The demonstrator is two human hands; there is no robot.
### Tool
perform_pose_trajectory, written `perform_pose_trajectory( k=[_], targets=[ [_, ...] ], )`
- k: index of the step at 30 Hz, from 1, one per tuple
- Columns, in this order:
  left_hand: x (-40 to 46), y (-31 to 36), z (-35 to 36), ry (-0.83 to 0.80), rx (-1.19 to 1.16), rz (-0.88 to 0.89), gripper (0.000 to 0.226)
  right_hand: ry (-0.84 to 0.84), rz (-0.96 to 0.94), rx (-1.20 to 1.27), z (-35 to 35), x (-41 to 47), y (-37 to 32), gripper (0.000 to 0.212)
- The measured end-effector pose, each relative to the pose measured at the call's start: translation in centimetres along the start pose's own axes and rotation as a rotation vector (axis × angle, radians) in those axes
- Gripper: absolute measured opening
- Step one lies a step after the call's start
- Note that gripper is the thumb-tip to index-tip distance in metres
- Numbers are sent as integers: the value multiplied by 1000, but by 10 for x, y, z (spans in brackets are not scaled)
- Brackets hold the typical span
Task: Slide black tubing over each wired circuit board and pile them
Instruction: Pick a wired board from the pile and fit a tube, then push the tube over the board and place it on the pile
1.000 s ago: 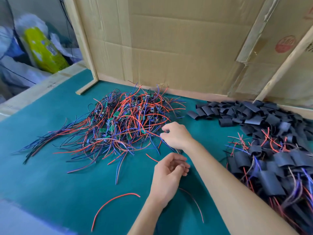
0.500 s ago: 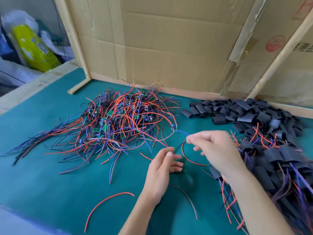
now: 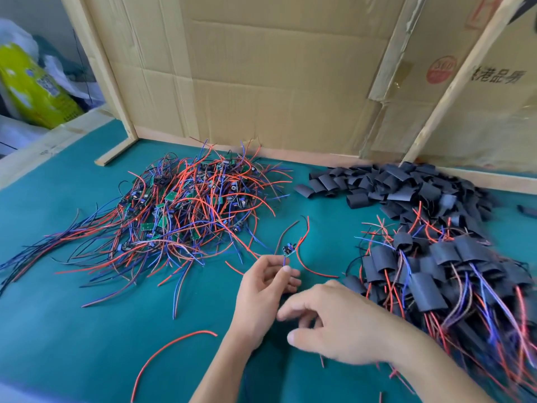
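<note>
My left hand (image 3: pixel 266 289) pinches the blue wires of one small green circuit board (image 3: pixel 288 250) and holds it upright above the green mat, its red and brown leads curling upward. My right hand (image 3: pixel 340 324) hovers just right of and below it, fingers spread and relaxed, holding nothing. A tangled heap of bare wired boards (image 3: pixel 180 210) lies to the left. Loose black tubing pieces (image 3: pixel 386 184) are heaped at the back right. The pile of sleeved boards (image 3: pixel 453 274) lies at the right, beside my right forearm.
A green mat (image 3: pixel 72 324) covers the table. Cardboard walls with wooden battens (image 3: pixel 276 82) close the back. A loose red wire (image 3: pixel 171 350) lies near the front. Yellow and white bags (image 3: pixel 32 88) sit beyond the table's left edge.
The right hand pulled one board out of the tangle and passed it over; the left hand now pinches its wires. The right hand has let go and dropped lower.
</note>
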State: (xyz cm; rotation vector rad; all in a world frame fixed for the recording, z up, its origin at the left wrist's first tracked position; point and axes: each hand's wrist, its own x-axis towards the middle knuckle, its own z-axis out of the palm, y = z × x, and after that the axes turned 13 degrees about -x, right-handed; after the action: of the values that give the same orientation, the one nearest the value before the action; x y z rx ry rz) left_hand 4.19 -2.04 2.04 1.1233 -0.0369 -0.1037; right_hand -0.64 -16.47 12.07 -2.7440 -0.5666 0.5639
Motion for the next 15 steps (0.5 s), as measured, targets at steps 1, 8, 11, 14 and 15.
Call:
perform_pose_trajectory(
  k=[1, 8, 11, 14, 15],
  targets=[
    [0, 0, 0, -5, 28, 13, 7, -36, -3, -7, -11, 1, 4, 40],
    [0, -2, 2, 11, 98, 33, 14, 424, 451, -69, -87, 77, 107, 19],
    [-1, -1, 3, 15, 80, 19, 20, 266, 624, -228, -86, 110, 152, 58],
    [-1, 0, 2, -33, 68, 14, 25, 257, 654, -317, -80, 122, 169, 70],
    [-1, 1, 1, -52, 68, 18, 26, 269, 652, -339, -79, 125, 171, 69]
  ],
)
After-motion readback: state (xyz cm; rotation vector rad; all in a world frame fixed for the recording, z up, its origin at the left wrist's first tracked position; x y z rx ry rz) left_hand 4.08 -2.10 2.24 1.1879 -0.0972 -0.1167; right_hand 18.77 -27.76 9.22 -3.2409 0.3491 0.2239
